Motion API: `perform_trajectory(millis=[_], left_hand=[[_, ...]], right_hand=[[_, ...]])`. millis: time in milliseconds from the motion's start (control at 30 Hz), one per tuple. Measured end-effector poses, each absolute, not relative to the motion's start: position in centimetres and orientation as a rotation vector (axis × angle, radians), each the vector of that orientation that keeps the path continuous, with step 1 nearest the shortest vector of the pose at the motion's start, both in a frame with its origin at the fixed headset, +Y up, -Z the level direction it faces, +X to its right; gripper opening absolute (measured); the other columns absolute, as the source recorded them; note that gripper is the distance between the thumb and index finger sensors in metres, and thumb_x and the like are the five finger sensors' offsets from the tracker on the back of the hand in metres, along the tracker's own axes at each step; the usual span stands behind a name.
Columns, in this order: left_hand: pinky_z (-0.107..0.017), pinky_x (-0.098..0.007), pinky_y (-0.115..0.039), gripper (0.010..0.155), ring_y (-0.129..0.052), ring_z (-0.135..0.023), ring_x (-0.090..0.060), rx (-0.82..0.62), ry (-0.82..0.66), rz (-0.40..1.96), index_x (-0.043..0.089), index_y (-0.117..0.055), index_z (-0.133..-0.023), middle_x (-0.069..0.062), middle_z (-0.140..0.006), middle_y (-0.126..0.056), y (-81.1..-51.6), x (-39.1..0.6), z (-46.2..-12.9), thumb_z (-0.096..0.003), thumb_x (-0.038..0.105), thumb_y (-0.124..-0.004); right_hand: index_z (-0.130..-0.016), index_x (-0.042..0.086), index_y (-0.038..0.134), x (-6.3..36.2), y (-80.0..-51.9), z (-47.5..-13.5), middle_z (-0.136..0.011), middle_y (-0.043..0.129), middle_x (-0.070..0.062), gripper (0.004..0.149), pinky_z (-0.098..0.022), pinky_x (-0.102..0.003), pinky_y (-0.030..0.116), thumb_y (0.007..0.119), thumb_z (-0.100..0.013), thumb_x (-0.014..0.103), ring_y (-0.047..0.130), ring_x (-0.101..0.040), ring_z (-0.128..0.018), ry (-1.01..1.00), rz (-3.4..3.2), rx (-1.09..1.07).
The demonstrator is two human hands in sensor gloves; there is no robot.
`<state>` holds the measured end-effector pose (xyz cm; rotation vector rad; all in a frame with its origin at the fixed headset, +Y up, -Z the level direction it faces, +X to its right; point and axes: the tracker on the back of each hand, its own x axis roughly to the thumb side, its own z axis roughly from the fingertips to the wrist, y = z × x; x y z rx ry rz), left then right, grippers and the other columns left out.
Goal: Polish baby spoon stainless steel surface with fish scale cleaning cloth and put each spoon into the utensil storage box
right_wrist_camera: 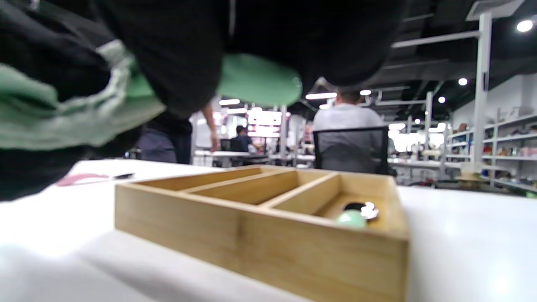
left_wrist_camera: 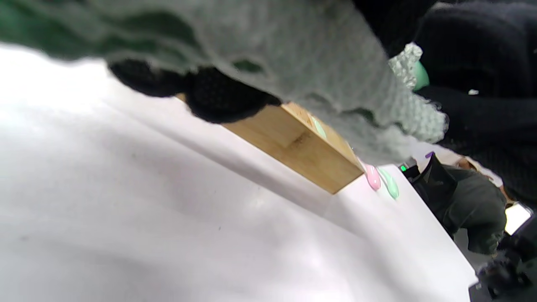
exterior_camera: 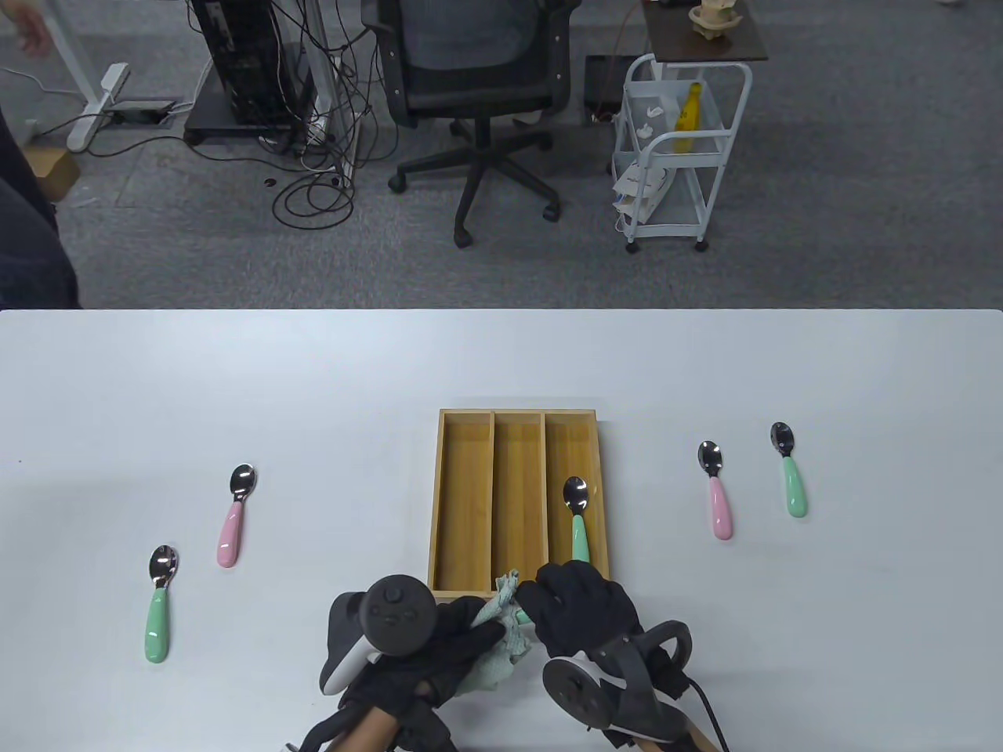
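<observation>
A wooden three-compartment utensil box (exterior_camera: pixel 439 501) stands in the middle of the table, and one green-handled spoon (exterior_camera: pixel 577 509) lies in its right compartment, also visible as the boxed spoon (right_wrist_camera: pixel 356 214). Just in front of the box my left hand (exterior_camera: pixel 470 627) grips the grey-green fish scale cloth (exterior_camera: pixel 495 664). My right hand (exterior_camera: pixel 564 603) holds a second green-handled spoon by its handle (right_wrist_camera: pixel 256 79); only its handle end (exterior_camera: pixel 522 618) shows beside the cloth. That spoon's bowl is hidden by cloth and fingers. The cloth (left_wrist_camera: pixel 293 54) fills the top of the left wrist view.
On the table's left lie a pink-handled spoon (exterior_camera: pixel 232 521) and a green-handled one (exterior_camera: pixel 159 603); on the right, another pink one (exterior_camera: pixel 717 493) and green one (exterior_camera: pixel 790 470). Past the far table edge stand an office chair (exterior_camera: pixel 470 70) and a white cart (exterior_camera: pixel 674 149).
</observation>
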<state>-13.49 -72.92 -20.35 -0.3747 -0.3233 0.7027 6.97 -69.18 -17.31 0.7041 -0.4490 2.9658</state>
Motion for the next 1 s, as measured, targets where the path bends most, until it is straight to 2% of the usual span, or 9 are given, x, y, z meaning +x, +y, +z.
perform_trajectory(millis=[233, 267, 633, 1000], left_hand=[[-0.049, -0.048, -0.089, 0.053, -0.104, -0.053, -0.024, -0.477, -0.394, 0.579, 0.011, -0.078, -0.095, -0.007, -0.062, -0.1, -73.3, -12.4, -20.4, -0.0541, 0.045, -0.074], [-0.049, -0.048, -0.089, 0.053, -0.104, -0.053, -0.024, -0.444, -0.39, 0.576, 0.011, -0.078, -0.095, -0.002, -0.061, -0.1, -73.2, -12.4, -20.3, -0.0541, 0.046, -0.074], [-0.049, -0.045, -0.09, 0.052, -0.104, -0.053, -0.02, -0.253, -0.294, 0.721, 0.014, -0.078, -0.095, -0.001, -0.061, -0.099, -71.9, -14.4, -20.3, -0.0545, 0.047, -0.074], [-0.051, -0.043, -0.09, 0.05, -0.104, -0.055, -0.018, -0.131, -0.199, 0.851, 0.017, -0.076, -0.097, 0.001, -0.063, -0.099, -71.3, -16.4, -20.2, -0.057, 0.047, -0.071]], right_hand=[[-0.095, 0.031, 0.078, 6.5, -69.1, -16.8, -0.107, 0.073, 0.0, 0.048, -0.066, -0.048, 0.076, 0.089, -0.049, 0.031, 0.075, -0.03, -0.1, -0.501, 2.994, 0.767], [-0.096, 0.031, 0.076, 6.5, -69.1, -16.8, -0.107, 0.073, 0.001, 0.049, -0.066, -0.048, 0.076, 0.089, -0.049, 0.031, 0.075, -0.03, -0.099, -0.505, 2.996, 0.762], [-0.097, 0.03, 0.076, 7.0, -69.1, -17.2, -0.105, 0.075, -0.001, 0.048, -0.063, -0.046, 0.077, 0.086, -0.05, 0.036, 0.08, -0.029, -0.093, -0.466, 2.942, 0.686], [-0.098, 0.028, 0.075, 6.9, -69.4, -17.2, -0.099, 0.08, -0.001, 0.051, -0.06, -0.044, 0.079, 0.085, -0.05, 0.042, 0.087, -0.025, -0.083, -0.435, 2.883, 0.676]])
